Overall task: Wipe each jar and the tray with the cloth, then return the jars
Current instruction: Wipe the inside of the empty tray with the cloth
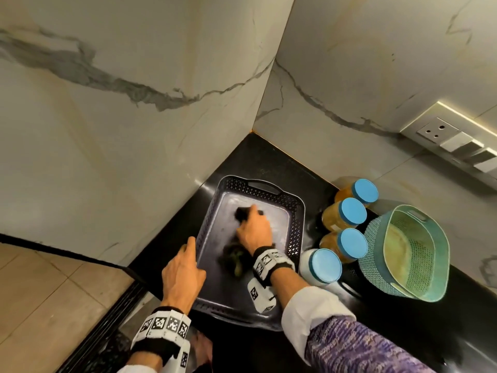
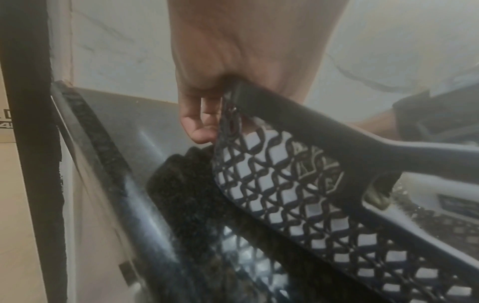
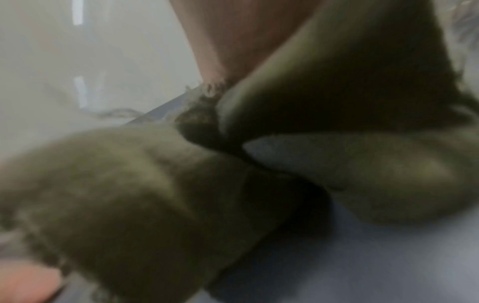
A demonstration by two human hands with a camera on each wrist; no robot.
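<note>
A dark lattice-walled tray lies on the black counter in the corner. My right hand is inside it, gripping a bunched dark olive cloth against the tray floor; the cloth's tail trails toward my wrist. The right wrist view is blurred and mostly filled by the cloth over the grey tray floor. My left hand grips the tray's left rim, its fingers curled outside the lattice wall. Several blue-lidded jars stand outside the tray, to its right.
A teal lattice basket stands right of the jars. Marble walls close the corner behind and left of the tray. A switch and socket plate is on the right wall. Tiled floor lies below the counter edge at left.
</note>
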